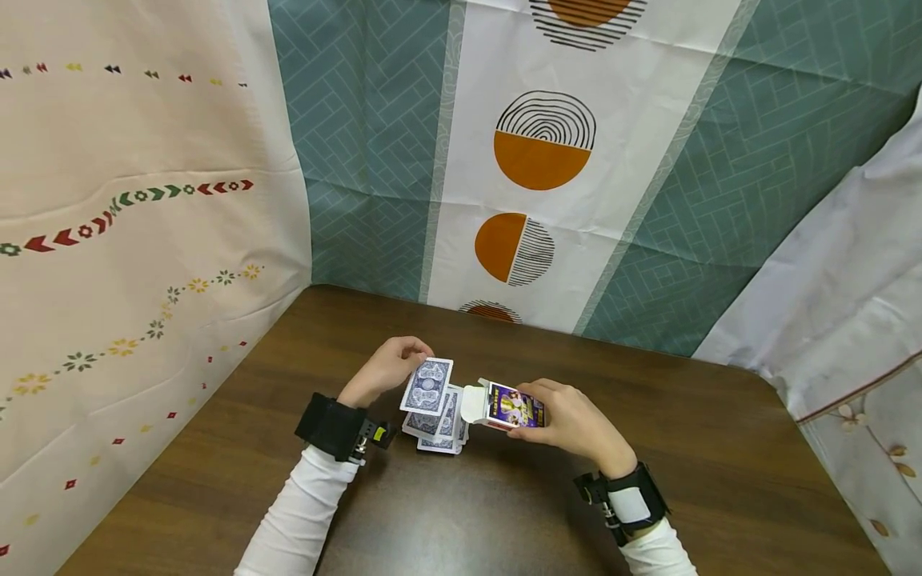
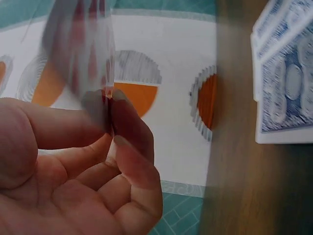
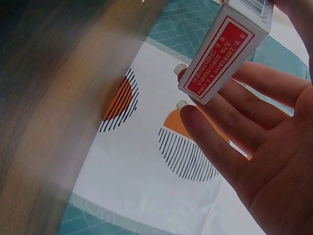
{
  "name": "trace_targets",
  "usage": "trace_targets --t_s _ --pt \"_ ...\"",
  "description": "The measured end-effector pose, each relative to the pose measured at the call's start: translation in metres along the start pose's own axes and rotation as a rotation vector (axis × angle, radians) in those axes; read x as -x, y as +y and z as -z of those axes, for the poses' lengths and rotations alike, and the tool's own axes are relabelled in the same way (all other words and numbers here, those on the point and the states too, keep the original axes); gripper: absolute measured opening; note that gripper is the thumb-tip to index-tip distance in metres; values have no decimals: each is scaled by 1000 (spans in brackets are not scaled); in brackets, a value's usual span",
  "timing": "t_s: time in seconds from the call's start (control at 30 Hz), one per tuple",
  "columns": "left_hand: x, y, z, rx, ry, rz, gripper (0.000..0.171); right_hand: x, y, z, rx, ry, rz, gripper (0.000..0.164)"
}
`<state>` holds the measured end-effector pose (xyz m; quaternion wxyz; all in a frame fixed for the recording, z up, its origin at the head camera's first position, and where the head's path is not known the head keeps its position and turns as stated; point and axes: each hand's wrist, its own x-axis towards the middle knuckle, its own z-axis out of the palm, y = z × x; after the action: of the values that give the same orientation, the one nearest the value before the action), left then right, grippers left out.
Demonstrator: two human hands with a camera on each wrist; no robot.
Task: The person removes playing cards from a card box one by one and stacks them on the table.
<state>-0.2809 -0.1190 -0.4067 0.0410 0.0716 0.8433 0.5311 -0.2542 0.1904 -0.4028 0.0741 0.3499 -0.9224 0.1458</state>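
My left hand (image 1: 389, 370) pinches playing cards (image 1: 427, 386), blue-patterned back up, between thumb and fingertips. In the left wrist view these cards (image 2: 80, 44) appear nearly edge-on and blurred, so how many there are cannot be told. Under and beside them, a loose, fanned pile of blue-backed cards (image 1: 441, 432) lies on the table. My right hand (image 1: 572, 420) grips a card box (image 1: 515, 406) whose white flap stands open toward the pile; a purple and gold picture shows on its upper face. Red print covers the side of the box (image 3: 220, 58) in the right wrist view.
A dark wooden table (image 1: 684, 448) lies under both hands. Patterned cloth (image 1: 367, 144) hangs behind it, with a cream embroidered cloth (image 1: 144, 304) on the left and a white one (image 1: 850, 264) on the right.
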Motion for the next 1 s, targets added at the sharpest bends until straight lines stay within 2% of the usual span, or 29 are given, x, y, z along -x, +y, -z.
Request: trace_targets --t_s 0.4,0.53,0.7,1.0 --pt "-9 -20 -22 -181 63 93 10 0 0 -1 -4 -11 -6 64" --pt "-11 -26 -29 -259 90 84 7 -1 -1 -3 5 -21 -6 64" --pt "-12 -31 -35 -372 138 38 5 -1 -1 -3 10 -17 1 64" --pt "-10 -29 -40 -459 123 24 13 0 0 -4 9 -12 7 63"
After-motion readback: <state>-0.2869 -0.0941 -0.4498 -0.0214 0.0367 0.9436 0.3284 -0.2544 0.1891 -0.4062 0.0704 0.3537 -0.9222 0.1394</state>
